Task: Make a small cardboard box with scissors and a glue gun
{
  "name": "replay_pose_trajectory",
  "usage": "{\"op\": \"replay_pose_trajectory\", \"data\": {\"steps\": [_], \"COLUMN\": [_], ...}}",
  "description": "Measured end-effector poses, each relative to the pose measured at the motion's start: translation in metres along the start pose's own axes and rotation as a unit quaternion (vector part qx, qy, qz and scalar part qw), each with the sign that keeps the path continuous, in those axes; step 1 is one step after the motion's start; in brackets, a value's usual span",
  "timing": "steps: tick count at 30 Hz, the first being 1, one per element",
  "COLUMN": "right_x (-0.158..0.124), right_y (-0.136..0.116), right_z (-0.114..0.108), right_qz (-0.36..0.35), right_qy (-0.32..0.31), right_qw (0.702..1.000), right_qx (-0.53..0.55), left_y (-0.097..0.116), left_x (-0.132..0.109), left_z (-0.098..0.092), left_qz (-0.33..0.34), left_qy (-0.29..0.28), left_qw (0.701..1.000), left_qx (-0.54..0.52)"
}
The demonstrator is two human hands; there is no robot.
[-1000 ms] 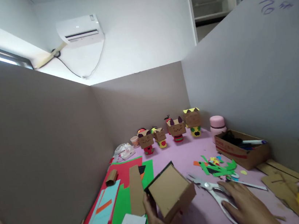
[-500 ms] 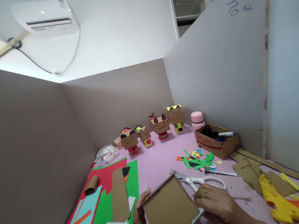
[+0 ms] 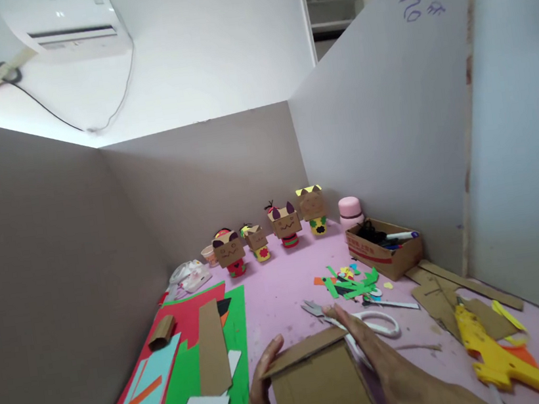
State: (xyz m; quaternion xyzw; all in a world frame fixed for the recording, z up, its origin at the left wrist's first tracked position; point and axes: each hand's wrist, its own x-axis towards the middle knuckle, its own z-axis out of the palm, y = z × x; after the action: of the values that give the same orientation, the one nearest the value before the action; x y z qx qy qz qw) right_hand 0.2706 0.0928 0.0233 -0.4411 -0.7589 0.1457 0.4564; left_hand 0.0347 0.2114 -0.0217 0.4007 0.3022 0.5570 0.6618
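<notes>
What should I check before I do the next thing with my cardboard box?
1. Both hands on the cardboard box: left hand and right hand grip its sides. Ok.
2. Scissors away from fingers: they lie right beside the right hand. Not ok.
3. Scissor blades closed: cannot tell.
4. Yellow glue gun apart from both hands. Ok.
5. Paper scraps clear of the box. Ok.
6. Box seams firm: cannot tell.

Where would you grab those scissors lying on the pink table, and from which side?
By the white handle loops, coming from the right. The scissors lie flat on the table, blades pointing left, and the loops sit clear just beyond the right hand, which rests against the cardboard box.
</notes>
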Motion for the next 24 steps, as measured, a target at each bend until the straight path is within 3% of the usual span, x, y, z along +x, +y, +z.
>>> {"op": "replay_pose_trajectory", "data": {"steps": [3, 7, 9, 14, 16, 21, 24], "right_x": [0.0, -0.002, -0.002, 0.0, 0.0, -0.004, -0.005], "right_y": [-0.003, -0.008, -0.008, 0.0, 0.003, 0.001, -0.001], "right_z": [0.004, 0.005, 0.004, 0.006, 0.006, 0.002, 0.0], "right_qz": [-0.005, 0.005, 0.003, -0.013, 0.006, 0.027, 0.01], "right_qy": [0.023, 0.038, 0.046, 0.038, 0.02, -0.033, -0.018], "right_qw": [0.999, 0.996, 0.994, 0.998, 0.999, 0.998, 0.998], "right_qx": [0.044, 0.082, 0.096, 0.052, 0.045, 0.051, 0.053], "left_y": [0.008, 0.019, 0.021, 0.015, 0.011, 0.003, 0.001], "left_x": [-0.017, -0.047, -0.054, -0.045, -0.041, -0.038, -0.036], "left_z": [0.016, 0.039, 0.046, 0.048, 0.042, 0.027, 0.026], "left_qz": [0.026, 0.187, 0.224, 0.145, 0.147, 0.232, 0.232], "left_qy": [-0.009, -0.061, -0.068, -0.008, -0.025, -0.13, -0.148], "left_qw": [0.995, 0.967, 0.955, 0.983, 0.979, 0.898, 0.885], "left_qx": [0.098, 0.161, 0.181, 0.111, 0.138, 0.35, 0.376]}}
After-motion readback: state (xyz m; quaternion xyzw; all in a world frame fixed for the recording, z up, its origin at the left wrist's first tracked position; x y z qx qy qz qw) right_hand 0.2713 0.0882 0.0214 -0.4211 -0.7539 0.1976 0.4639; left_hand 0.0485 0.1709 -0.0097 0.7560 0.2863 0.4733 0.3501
